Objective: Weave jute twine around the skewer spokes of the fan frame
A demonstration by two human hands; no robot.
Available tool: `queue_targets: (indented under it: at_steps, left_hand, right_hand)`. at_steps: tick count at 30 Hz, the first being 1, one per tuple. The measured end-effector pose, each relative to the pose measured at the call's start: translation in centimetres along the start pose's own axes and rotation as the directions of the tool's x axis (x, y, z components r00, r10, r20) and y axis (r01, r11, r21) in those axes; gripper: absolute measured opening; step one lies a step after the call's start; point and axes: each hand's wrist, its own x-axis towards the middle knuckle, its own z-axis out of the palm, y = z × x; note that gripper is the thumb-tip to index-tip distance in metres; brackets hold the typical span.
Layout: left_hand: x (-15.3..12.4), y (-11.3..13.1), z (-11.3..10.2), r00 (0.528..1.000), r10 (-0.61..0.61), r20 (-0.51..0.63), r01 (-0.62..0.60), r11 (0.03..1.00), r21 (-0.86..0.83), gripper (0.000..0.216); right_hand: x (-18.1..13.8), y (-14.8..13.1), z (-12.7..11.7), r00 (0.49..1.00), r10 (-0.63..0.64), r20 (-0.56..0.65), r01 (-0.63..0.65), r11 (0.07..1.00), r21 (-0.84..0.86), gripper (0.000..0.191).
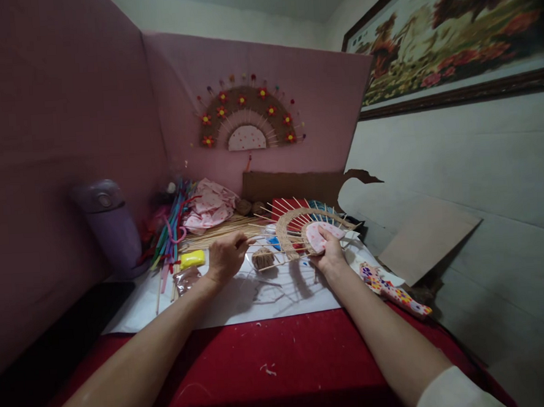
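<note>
My right hand (332,256) grips a fan-shaped craft frame by its half-round base (318,237), covered in pale pink patterned cloth; the thumb lies on top. Thin wooden sticks fan out from the base, and a band of brown twine (284,228) is woven across them. At the left ends of the sticks, my left hand (228,256) is closed in a pinch; whether it holds a stick tip or a strand of twine is too small to tell. A ball of brown twine (263,259) sits below the frame, between my hands.
A purple bottle (112,228), colourful pipe cleaners (167,225), crumpled pink cloth (212,202) and a yellow packet (192,259) lie to the left. A finished-looking flowered fan (242,101) hangs on the pink panel. Scissors with a patterned cover (395,291) rest at right on white paper (227,310).
</note>
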Motion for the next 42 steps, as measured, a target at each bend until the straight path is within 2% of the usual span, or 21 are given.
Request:
queue_targets:
  at_steps: [7,13,17,22,28,32,39,42]
  left_hand:
    - [0.0,0.1,-0.1,1.0,-0.007,-0.004,0.008,0.998,0.063,0.03]
    - [0.2,0.0,-0.4,0.998,-0.051,-0.025,0.054,0.99,0.132,0.031]
    - [0.7,-0.2,-0.9,0.999,-0.01,0.033,0.01,1.0,0.022,0.02]
    - [1.2,-0.8,-0.9,0.999,-0.039,0.026,0.042,0.992,-0.12,0.016]
    - [1.1,-1.2,-0.3,0.993,-0.101,0.065,0.114,0.962,-0.246,0.023]
    - [0.7,-0.9,0.4,0.973,-0.191,0.132,0.23,0.873,-0.43,0.025]
    - [-0.1,-0.3,0.9,0.953,-0.196,0.232,0.285,0.84,-0.462,0.023]
    - [-0.3,-0.3,1.4,0.932,-0.223,0.285,0.344,0.79,-0.508,0.023]
  right_hand:
    - [0.0,0.1,0.0,0.999,-0.001,0.033,0.001,1.0,-0.01,0.015]
    - [-0.1,-0.1,0.0,0.999,0.014,-0.032,-0.016,0.998,-0.055,0.009]
    - [-0.1,-0.1,0.0,0.998,0.032,-0.056,-0.037,0.995,-0.089,0.008]
    - [0.0,-0.2,0.1,0.999,0.044,-0.016,-0.046,0.996,-0.073,0.01]
    - [-0.4,-0.3,0.3,0.991,0.113,0.066,-0.109,0.992,-0.057,0.011]
    - [-0.9,-0.2,0.5,0.988,0.116,0.097,-0.111,0.992,-0.056,0.008]
    - [-2.1,0.3,1.2,0.976,0.155,0.152,-0.141,0.985,-0.099,0.009]
    - [-2.7,0.7,1.5,0.974,0.158,0.166,-0.145,0.986,-0.087,0.008]
